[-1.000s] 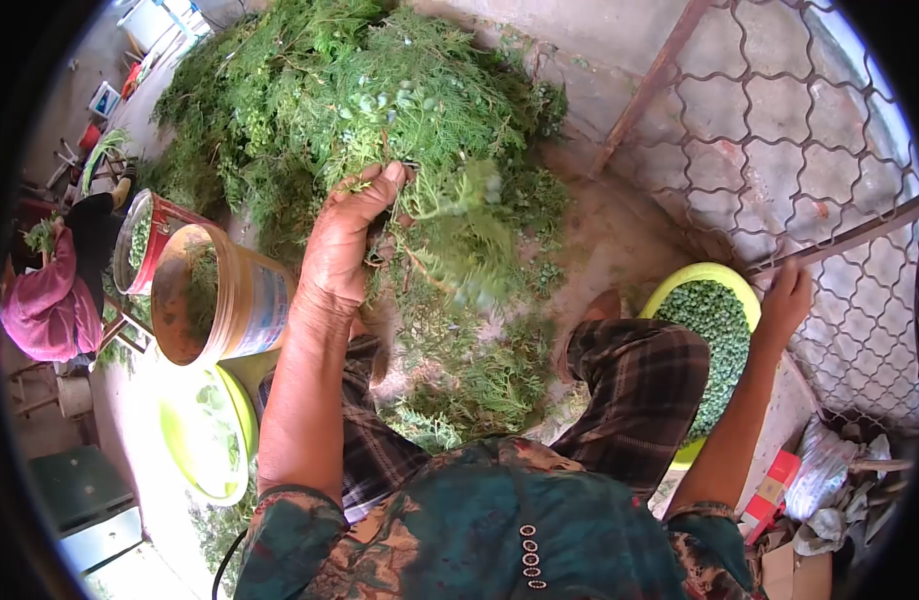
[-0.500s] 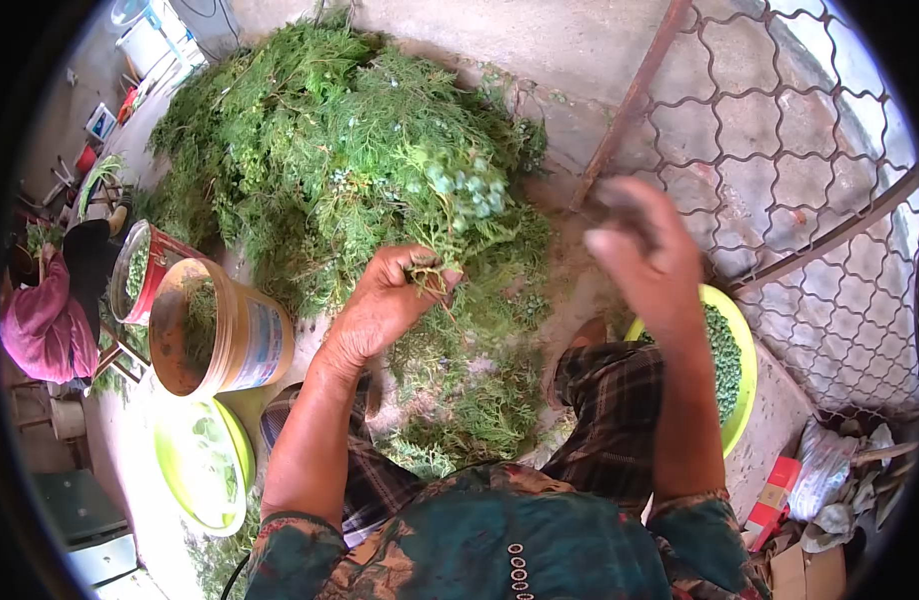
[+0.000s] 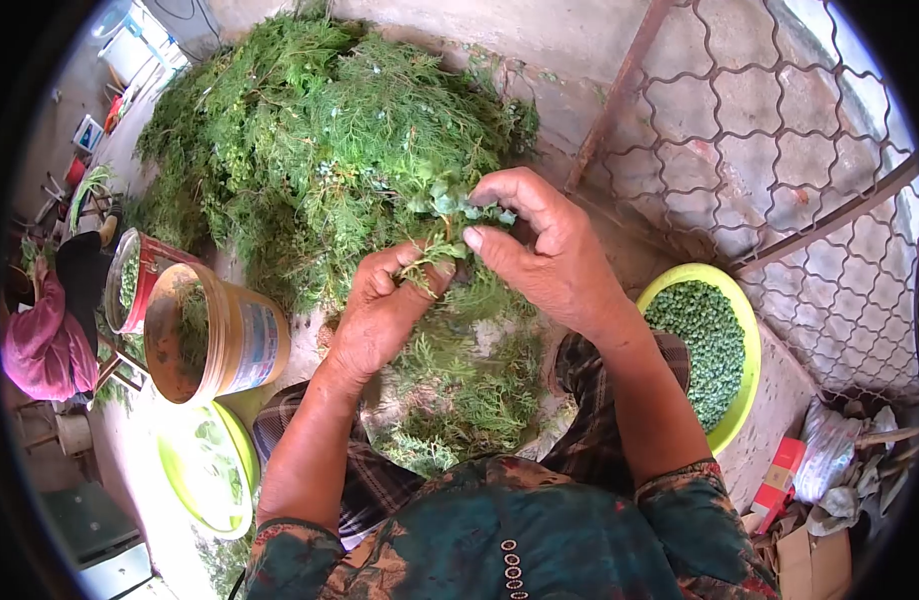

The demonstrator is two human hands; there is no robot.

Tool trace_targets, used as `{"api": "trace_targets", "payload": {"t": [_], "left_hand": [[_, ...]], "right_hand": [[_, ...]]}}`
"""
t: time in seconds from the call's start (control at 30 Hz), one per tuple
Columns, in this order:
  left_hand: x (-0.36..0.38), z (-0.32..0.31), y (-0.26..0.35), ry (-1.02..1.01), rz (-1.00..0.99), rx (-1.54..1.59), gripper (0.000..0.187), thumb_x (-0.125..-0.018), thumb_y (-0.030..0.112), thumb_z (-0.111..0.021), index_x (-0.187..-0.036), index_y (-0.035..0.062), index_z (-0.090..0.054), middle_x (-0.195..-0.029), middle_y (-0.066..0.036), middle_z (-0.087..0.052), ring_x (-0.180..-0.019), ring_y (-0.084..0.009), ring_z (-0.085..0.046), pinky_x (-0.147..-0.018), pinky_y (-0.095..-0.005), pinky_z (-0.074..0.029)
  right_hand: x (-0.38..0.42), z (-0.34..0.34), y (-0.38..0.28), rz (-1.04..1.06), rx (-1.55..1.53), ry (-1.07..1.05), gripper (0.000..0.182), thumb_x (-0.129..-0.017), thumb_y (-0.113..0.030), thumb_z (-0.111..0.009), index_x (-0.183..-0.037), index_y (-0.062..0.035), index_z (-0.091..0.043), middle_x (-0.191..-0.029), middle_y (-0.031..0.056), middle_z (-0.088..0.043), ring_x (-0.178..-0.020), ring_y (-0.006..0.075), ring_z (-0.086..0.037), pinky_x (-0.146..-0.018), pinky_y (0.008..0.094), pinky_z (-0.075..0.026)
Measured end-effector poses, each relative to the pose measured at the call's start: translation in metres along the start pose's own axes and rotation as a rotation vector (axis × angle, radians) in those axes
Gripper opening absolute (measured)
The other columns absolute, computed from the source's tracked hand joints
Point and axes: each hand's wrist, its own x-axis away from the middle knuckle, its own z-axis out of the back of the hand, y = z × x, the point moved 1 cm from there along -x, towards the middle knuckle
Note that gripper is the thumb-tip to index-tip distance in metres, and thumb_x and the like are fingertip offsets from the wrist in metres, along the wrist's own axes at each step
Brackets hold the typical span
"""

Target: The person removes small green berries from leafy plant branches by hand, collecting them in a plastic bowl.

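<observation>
Two hands: both meet over one sprig (image 3: 442, 232) in front of the green heap, touching each other at the fingertips.
Left hand (image 3: 385, 308): fingers curled shut around the lower stem of the sprig, thumb pressed on top, wrist over the lap.
Right hand (image 3: 547, 250): thumb and fingers pinched together on the sprig's tip, where small pale green berries (image 3: 458, 204) cluster; the palm faces down and toward the left hand.
Sprig: held tilted between the two hands, just above the loose cuttings on the ground, its top against the edge of the big pile.
Pile of branches (image 3: 310, 130): feathery green foliage heaped on the concrete, filling the upper middle of the view, with scattered berries showing in it.
Green bowl (image 3: 745, 330): on the ground to the person's right, beside the knee, filled with picked green berries.
Bucket (image 3: 215, 330): tan plastic, tipped on its side to the left, some greenery inside.
Red tin (image 3: 140, 275): just behind the bucket, touching it, also with green bits inside.
Second green bowl (image 3: 205, 465): low on the left, near the bucket.
Metal grille (image 3: 780, 150): stands at the upper right, behind the bowl of berries.
Other person (image 3: 40, 330): in pink cloth at the far left edge, well apart.
</observation>
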Motion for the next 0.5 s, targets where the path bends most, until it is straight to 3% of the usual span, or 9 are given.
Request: {"api": "trace_targets", "payload": {"t": [0.13, 0.23, 0.3, 0.33, 0.43, 0.5], "left_hand": [[0.008, 0.001, -0.007, 0.174, -0.007, 0.040, 0.020, -0.085, 0.010, -0.060, -0.104, 0.0020, -0.060, -0.085, 0.000, -0.062, -0.079, -0.0058, -0.052, -0.074, -0.0238, -0.044], [0.007, 0.002, 0.007, 0.024, -0.073, -0.163, 0.019, -0.086, 0.012, -0.059, -0.102, 0.0020, -0.061, -0.084, -0.001, -0.062, -0.077, -0.0069, -0.053, -0.072, -0.0246, -0.045], [0.008, -0.003, 0.004, 0.057, -0.104, -0.257, 0.018, -0.085, 0.014, -0.058, -0.098, 0.0023, -0.063, -0.081, -0.002, -0.062, -0.074, -0.0077, -0.053, -0.069, -0.0249, -0.044], [0.008, -0.005, 0.003, 0.075, -0.119, -0.304, 0.018, -0.085, 0.015, -0.058, -0.097, 0.0024, -0.063, -0.080, -0.002, -0.062, -0.073, -0.0080, -0.053, -0.068, -0.0250, -0.044], [0.003, -0.011, 0.004, -0.149, -0.004, -0.144, 0.017, -0.083, 0.015, -0.059, -0.094, 0.0018, -0.064, -0.076, -0.003, -0.063, -0.069, -0.0092, -0.055, -0.064, -0.0238, -0.045], [0.008, -0.009, 0.009, -0.086, 0.083, -0.081, 0.017, -0.083, 0.015, -0.059, -0.093, 0.0021, -0.064, -0.073, -0.003, -0.062, -0.069, -0.0090, -0.055, -0.062, -0.0235, -0.045]], "right_hand": [[0.003, 0.002, -0.005, -0.048, -0.010, -0.028, 0.032, -0.078, -0.010, -0.068, -0.103, -0.0014, -0.052, -0.083, 0.0052, -0.054, -0.077, 0.0108, -0.047, -0.069, 0.0258, -0.042], [0.005, 0.008, -0.006, -0.047, 0.033, -0.085, 0.029, -0.079, -0.007, -0.067, -0.105, -0.0032, -0.054, -0.090, 0.0006, -0.057, -0.080, 0.0064, -0.052, -0.068, 0.0217, -0.045], [0.010, 0.016, -0.013, -0.312, -0.077, -0.118, 0.023, -0.079, -0.009, -0.065, -0.098, 0.0005, -0.057, -0.069, 0.0003, -0.053, -0.061, 0.0035, -0.046, -0.052, 0.0209, -0.039], [0.013, 0.019, -0.013, -0.316, -0.077, -0.109, 0.023, -0.079, -0.009, -0.065, -0.098, 0.0005, -0.057, -0.069, 0.0003, -0.053, -0.061, 0.0035, -0.046, -0.052, 0.0209, -0.039], [0.027, 0.037, -0.015, -0.357, -0.134, -0.032, 0.013, -0.081, -0.008, -0.062, -0.091, -0.0005, -0.060, -0.065, 0.0008, -0.055, -0.050, 0.0048, -0.051, -0.044, 0.0201, -0.041], [0.034, 0.070, -0.010, -0.398, -0.079, 0.178, 0.011, -0.083, -0.009, -0.059, -0.090, -0.0006, -0.060, -0.066, 0.0026, -0.057, -0.049, 0.0081, -0.054, -0.045, 0.0205, -0.043]]}}
